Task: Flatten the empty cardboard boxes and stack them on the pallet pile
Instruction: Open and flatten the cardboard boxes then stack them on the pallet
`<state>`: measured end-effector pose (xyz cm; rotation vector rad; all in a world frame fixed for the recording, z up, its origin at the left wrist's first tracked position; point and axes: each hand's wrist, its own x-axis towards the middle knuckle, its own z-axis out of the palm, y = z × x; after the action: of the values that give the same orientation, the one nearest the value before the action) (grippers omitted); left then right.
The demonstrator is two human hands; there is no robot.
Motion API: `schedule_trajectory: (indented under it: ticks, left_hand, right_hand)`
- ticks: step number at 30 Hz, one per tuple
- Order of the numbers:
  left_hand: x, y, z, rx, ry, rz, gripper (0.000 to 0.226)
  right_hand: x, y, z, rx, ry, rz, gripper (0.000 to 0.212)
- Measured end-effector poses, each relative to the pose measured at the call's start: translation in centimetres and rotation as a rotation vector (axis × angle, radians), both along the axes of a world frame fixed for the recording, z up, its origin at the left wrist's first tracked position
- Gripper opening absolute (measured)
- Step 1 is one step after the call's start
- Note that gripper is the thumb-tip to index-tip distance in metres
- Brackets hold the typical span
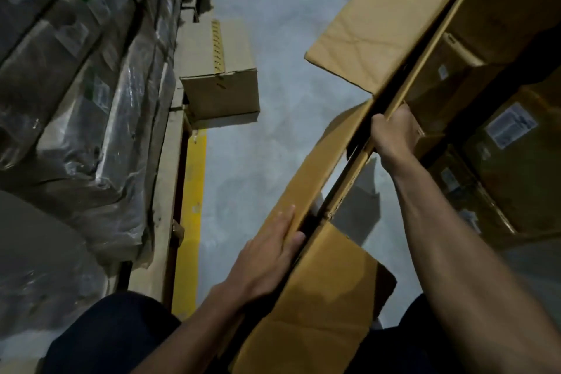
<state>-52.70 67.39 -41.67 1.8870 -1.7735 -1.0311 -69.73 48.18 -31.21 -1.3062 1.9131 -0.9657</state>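
Observation:
A large brown cardboard box (379, 27) is nearly collapsed flat and held on edge in front of me, running from bottom centre to top right, its flaps splayed out. My left hand (270, 255) lies against its left panel near the lower end, fingers straight, fingertips at the narrow gap. My right hand (393, 133) grips the box's right panel edge halfway up, fingers curled over it. A taped, still-assembled cardboard box (224, 91) stands on the floor to the left, beside the pallet.
Plastic-wrapped goods (91, 76) are stacked on a wooden pallet (165, 191) along the left, bordered by a yellow floor line (189, 222). Labelled cartons (501, 136) are piled at right. Grey concrete floor (273, 136) runs down the aisle between them.

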Motion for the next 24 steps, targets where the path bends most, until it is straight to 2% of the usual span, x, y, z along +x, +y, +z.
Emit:
schedule_trajectory:
  ticks: [2, 4, 8, 11, 14, 16, 20, 24]
  left_hand:
    - [-1.3, 0.4, -0.3, 0.098, -0.026, -0.041, 0.102]
    - [-3.0, 0.5, -0.8, 0.144, -0.098, -0.077, 0.116]
    - [-5.7, 0.2, -2.2, 0.158, -0.073, 0.097, 0.132]
    - [-5.6, 0.3, -3.2, 0.174, -0.007, 0.179, 0.133]
    - [-5.1, 0.3, -3.8, 0.215, 0.042, 0.224, 0.124]
    - [-5.1, 0.0, -5.0, 0.218, 0.032, 0.275, 0.108]
    - [-5.5, -0.4, -5.7, 0.146, 0.040, 0.331, 0.072]
    - [-5.2, -0.4, -5.2, 0.013, -0.070, 0.397, 0.059]
  right_hand:
    - [0.7, 0.0, -0.4, 0.032, 0.028, -0.003, 0.043]
    - [1.5, 0.1, -1.1, 0.087, 0.079, 0.005, 0.048]
    - [3.2, 0.3, -2.5, 0.077, 0.146, 0.052, 0.058]
    - [3.8, 0.3, -3.1, 0.099, 0.179, 0.073, 0.054]
    - [4.4, 0.3, -3.8, 0.111, 0.185, 0.083, 0.048]
    - [4.8, 0.2, -4.2, 0.115, 0.181, 0.096, 0.048]
    - [5.2, -0.5, -5.2, 0.075, 0.164, 0.132, 0.044]
    - [5.4, -1.3, -6.1, 0.018, 0.168, 0.175, 0.034]
